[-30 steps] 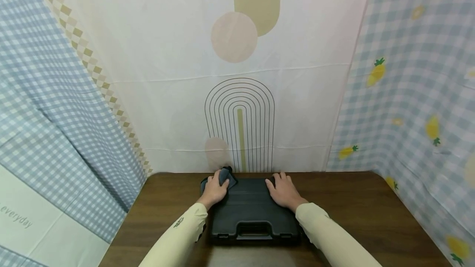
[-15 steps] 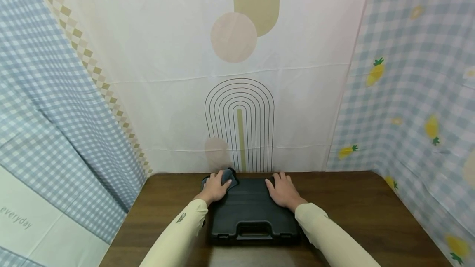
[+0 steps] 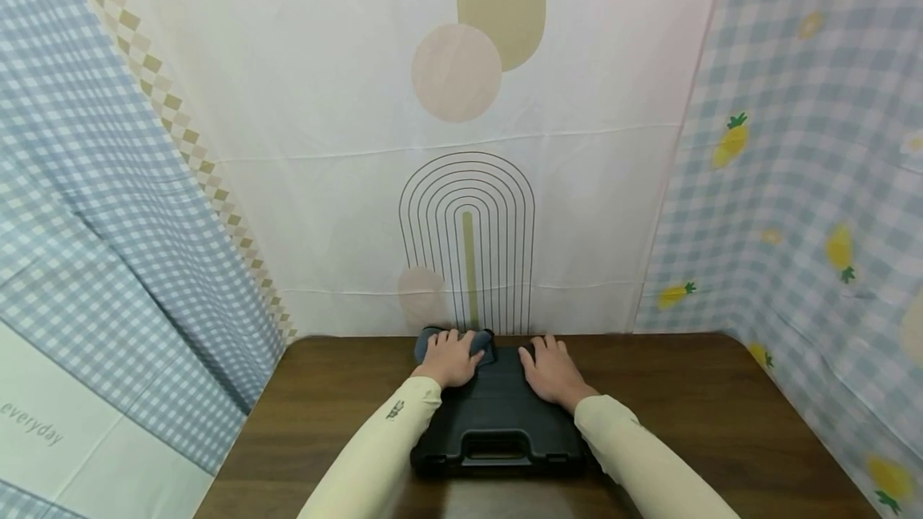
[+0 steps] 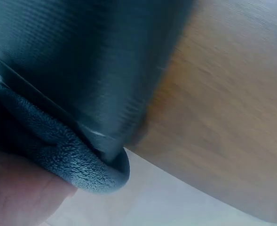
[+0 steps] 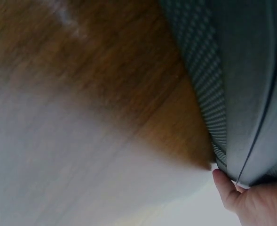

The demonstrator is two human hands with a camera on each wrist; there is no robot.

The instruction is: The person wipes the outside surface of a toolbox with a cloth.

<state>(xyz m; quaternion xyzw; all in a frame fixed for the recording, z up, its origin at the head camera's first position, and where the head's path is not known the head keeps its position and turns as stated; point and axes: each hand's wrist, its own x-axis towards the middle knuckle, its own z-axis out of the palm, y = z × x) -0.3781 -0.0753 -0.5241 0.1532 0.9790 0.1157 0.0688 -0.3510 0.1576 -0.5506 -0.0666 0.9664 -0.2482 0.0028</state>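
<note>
A black plastic carrying case [image 3: 479, 415] lies flat on the table, its handle [image 3: 493, 448] toward me. My left hand [image 3: 449, 359] grips a blue-grey cloth [image 3: 485, 349] at the case's back edge, left of its middle. In the left wrist view the fluffy cloth [image 4: 77, 162] folds around the edge of the case [image 4: 82, 52]. On the case's right back corner rests my right hand [image 3: 551, 372], thumb on top and fingers over the edge. From the right wrist, fingers [image 5: 227, 188] bend around that corner, below the ribbed side.
The brown wooden table [image 3: 692, 407] stretches to both sides of the case. A white printed curtain [image 3: 346, 223] hangs right behind its back edge. Checked curtains close off the left [image 3: 180, 263] and right [image 3: 779, 263] sides.
My left hand has slid the cloth to the right along the back edge of the case, from its left corner toward the middle. My right hand and the case have stayed in place.
</note>
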